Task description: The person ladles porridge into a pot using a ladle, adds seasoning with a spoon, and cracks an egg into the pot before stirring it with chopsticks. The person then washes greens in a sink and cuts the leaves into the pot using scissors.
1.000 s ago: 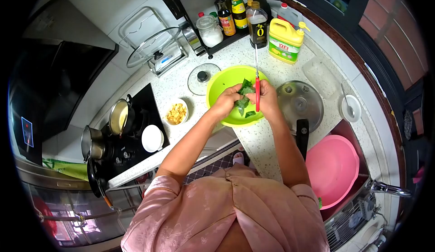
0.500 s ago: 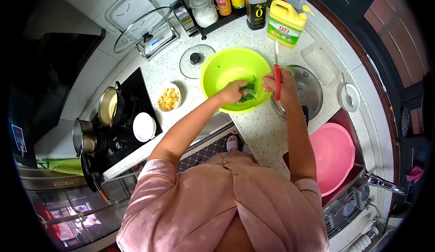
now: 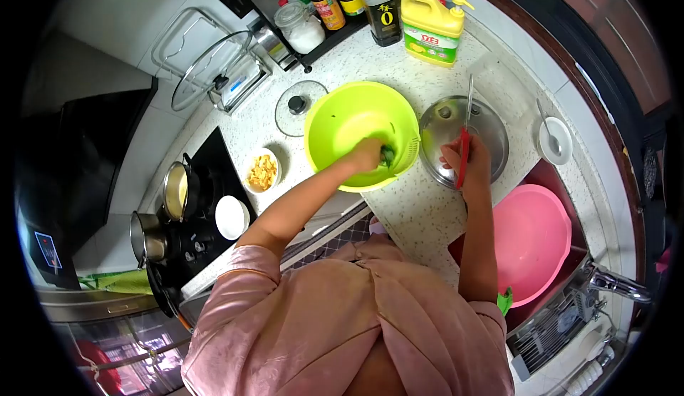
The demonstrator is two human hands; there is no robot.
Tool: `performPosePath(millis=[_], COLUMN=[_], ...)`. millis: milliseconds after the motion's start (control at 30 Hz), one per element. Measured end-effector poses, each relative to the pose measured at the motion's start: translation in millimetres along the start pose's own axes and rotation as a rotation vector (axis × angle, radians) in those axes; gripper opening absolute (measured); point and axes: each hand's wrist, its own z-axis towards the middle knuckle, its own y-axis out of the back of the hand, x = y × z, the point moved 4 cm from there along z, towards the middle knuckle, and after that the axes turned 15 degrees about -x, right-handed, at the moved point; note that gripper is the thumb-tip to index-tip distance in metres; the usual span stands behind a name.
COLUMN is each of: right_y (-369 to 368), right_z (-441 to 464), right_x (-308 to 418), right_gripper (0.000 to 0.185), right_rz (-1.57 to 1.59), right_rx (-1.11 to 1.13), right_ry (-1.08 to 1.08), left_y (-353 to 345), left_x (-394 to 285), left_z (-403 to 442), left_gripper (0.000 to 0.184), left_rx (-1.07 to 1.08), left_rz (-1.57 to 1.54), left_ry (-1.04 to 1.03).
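Observation:
Inside the lime-green basin [image 3: 342,121], my left hand [image 3: 367,155] has its fingers closed round dark green leaves [image 3: 387,156] near the right side. My right hand [image 3: 467,159] holds red-handled scissors [image 3: 464,155] by the handle, with the blades pointing up and away. It is over the round metal lid [image 3: 434,129], to the right of the basin. A glass lid with a black knob [image 3: 297,104] lies at the basin's left. Further left stands a white bowl of yellow-orange food pieces [image 3: 262,172].
Two pots [image 3: 147,237] and an upturned white bowl [image 3: 232,218] are at the stove. A pink basin [image 3: 534,246] sits in the sink by the faucet [image 3: 620,284]. Behind stand a yellow detergent jug [image 3: 431,32], bottles and a glass jar [image 3: 301,31].
My left hand has gone down into the basin with the leaves. My right hand has moved right with the scissors, from over the basin to over the metal lid.

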Motion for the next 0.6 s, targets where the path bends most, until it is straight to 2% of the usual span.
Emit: performPosePath(millis=[33, 67, 100, 167, 200, 267, 367, 433, 467, 500, 567, 600], right_y=[6.0, 11.7, 16.7, 21.8, 20.6, 13.3, -12.3, -27.9, -33.3, -38.0, -50.3, -58.3], right_z=[-3.5, -7.0, -10.1, -15.8, -20.2, -25.9, -39.7, -48.7, -51.3, -52.2, -57.2, -59.7], right_x=[-2.0, -4.2, -5.9, -6.2, -5.1, -3.7, 2.5, 23.9, 28.1, 31.3, 44.7, 50.5], right_gripper=[0.021, 0.021, 0.021, 0.021, 0.02, 0.019, 0.023, 0.034, 0.049, 0.049, 0.064, 0.067], right_rz=[-0.015, -0.011, -0.036, -0.062, -0.064, -0.062, 0.053, -0.343, -0.356, -0.358, -0.593, -0.619], right_rx=[-0.019, -0.028, -0.044, -0.058, -0.025, 0.005, 0.118, 0.149, 0.193, 0.22, 0.245, 0.297], right_ry=[-0.01, -0.013, -0.017, -0.016, -0.004, 0.011, -0.02, 0.293, 0.32, 0.332, 0.677, 0.612], left_y=[20.5, 29.9, 40.1, 52.1, 58.5, 69.0, 81.4, 89.2, 95.0, 101.7, 123.8, 135.5], left_x=[-7.7, -6.7, -6.3, -5.9, -10.8, -26.6, -37.1, -35.6, -33.3, -32.6, -34.7, -35.9], left_z=[0.4, 5.6, 8.3, 11.4, 8.4, -0.6, -16.8, -24.2, -28.6, -34.6, -51.2, -60.5], left_gripper=[0.027, 0.024, 0.022, 0.02, 0.02, 0.022, 0.02, 0.019, 0.018, 0.018, 0.018, 0.018], left_rx=[-0.092, 0.066, -0.028, -0.072, -0.074, -0.054, -0.133, -0.206, -0.265, -0.295, -0.438, -0.467], left_rz=[-0.151, -0.282, -0.378, -0.584, -0.582, -0.911, -0.992, -1.067, -1.135, -1.141, -1.153, -1.167], left_ry=[-0.007, 0.291, 0.279, 0.35, 0.348, 0.321, 0.369, 0.357, 0.346, 0.351, 0.347, 0.317])
